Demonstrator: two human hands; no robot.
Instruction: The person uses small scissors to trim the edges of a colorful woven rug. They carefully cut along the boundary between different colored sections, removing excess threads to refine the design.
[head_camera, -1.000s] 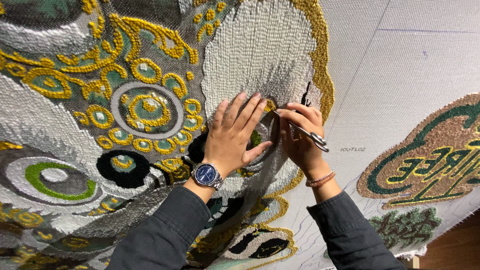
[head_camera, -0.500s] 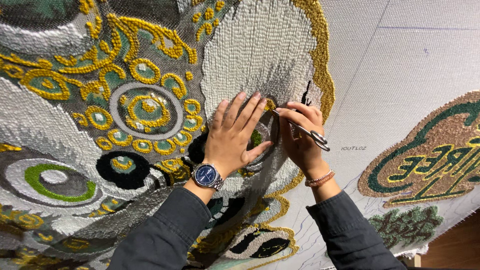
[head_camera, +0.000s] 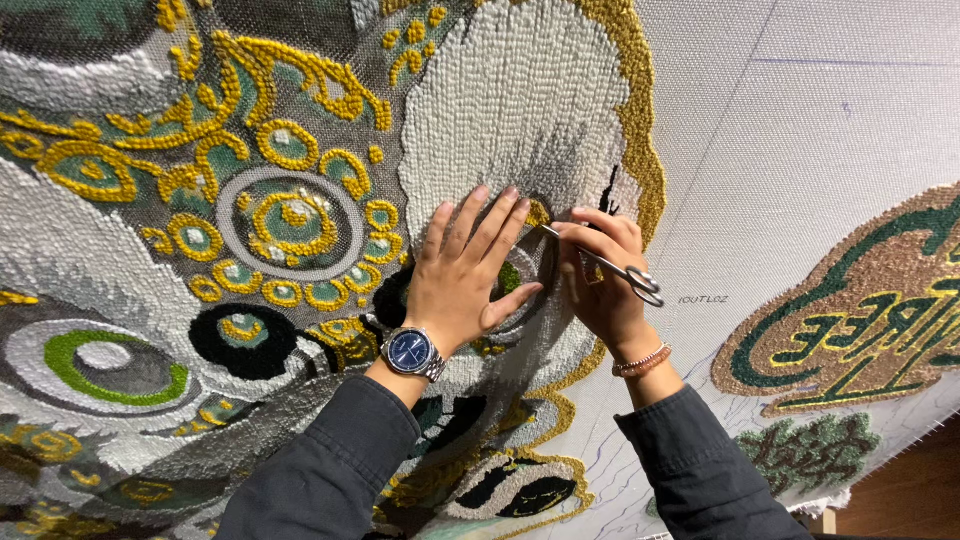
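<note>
The left hand (head_camera: 462, 280) is pressed flat, fingers spread, on the tufted rug (head_camera: 200, 200) near its white patch. Small scissors (head_camera: 610, 268) are pinched in the right hand (head_camera: 600, 280) beside it. Most of the pattern is filled; the backing cloth (head_camera: 820, 130) toward the right edge is left bare.

1. You're in a rug-tufting workshop: a large tufted rug (head_camera: 250, 250) in grey, yellow and green yarn fills the view.
2. At 3 o'clock, bare white backing cloth (head_camera: 800, 130) carries drawn guide lines.
3. Small scissors (head_camera: 610, 268) lie against the pile.
</note>
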